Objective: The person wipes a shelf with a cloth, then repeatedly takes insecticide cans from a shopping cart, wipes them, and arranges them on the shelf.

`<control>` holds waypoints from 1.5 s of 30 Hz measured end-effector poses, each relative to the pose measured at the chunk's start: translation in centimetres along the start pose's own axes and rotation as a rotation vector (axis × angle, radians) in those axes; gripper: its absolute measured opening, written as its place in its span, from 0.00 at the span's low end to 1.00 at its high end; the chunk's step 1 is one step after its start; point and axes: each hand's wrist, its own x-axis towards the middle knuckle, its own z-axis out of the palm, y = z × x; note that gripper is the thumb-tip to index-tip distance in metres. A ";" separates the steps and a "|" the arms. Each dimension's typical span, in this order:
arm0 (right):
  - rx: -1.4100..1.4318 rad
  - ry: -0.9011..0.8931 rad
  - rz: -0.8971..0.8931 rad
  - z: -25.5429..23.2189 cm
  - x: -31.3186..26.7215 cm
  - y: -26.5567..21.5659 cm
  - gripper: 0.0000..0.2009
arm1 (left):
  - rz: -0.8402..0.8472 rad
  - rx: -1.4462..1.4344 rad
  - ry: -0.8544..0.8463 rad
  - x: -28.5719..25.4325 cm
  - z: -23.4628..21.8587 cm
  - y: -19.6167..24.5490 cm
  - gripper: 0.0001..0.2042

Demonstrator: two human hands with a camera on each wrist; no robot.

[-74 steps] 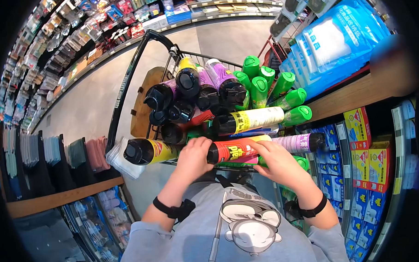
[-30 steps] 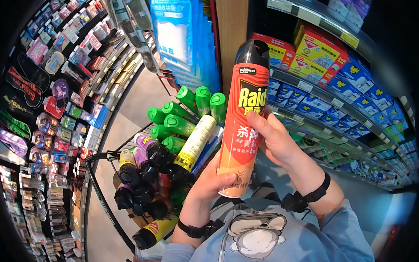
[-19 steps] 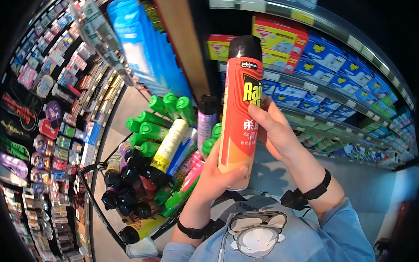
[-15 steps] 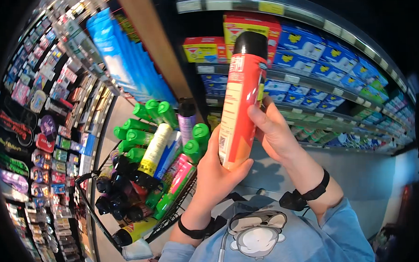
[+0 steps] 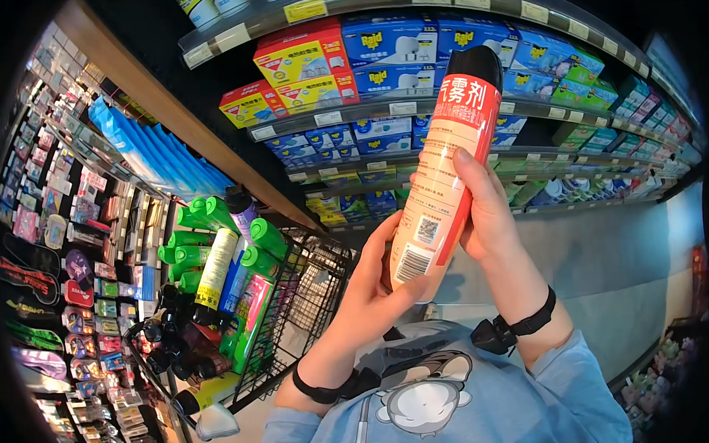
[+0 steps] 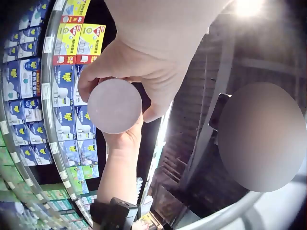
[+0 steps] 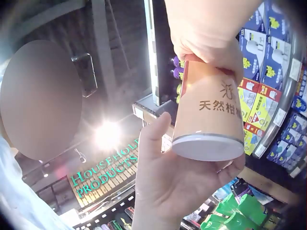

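A red and peach aerosol spray can with a black cap is held in both hands, tilted, cap pointing up and away. Its back label, with small print, a QR code and a barcode, faces the head camera. My left hand grips the can near its base, thumb across the lower front. My right hand holds its middle from the right, thumb on the label. The left wrist view looks straight at the round pale base. In the right wrist view, brown lettering shows on the peach lower body.
A black wire cart stands at my left, loaded with several green-capped cans and a yellow-and-white can. Shelves ahead carry blue Raid boxes and yellow-red boxes. Blue bags hang at left.
Both hands lifted the spray can from above the cart, and it turned from its Raid front to its back label. The head view swung right toward the shelves, leaving the cart farther left.
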 end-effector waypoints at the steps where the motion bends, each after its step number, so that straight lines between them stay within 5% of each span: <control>1: 0.003 -0.022 -0.015 -0.7 -0.3 -0.4 0.25 | -0.041 -0.076 -0.005 0.2 0.8 0.0 0.39; 9: 0.071 0.008 0.040 -6.1 -1.8 -3.3 0.28 | -0.320 -0.191 0.083 1.9 6.8 0.6 0.40; 23: 0.236 -0.033 0.035 -11.9 -4.7 -6.9 0.29 | -0.219 -0.102 -0.209 2.6 11.4 -1.3 0.38; 45: 0.279 -0.083 -0.007 -16.8 -6.3 -8.6 0.30 | -0.174 0.020 -0.316 4.2 15.3 -2.8 0.36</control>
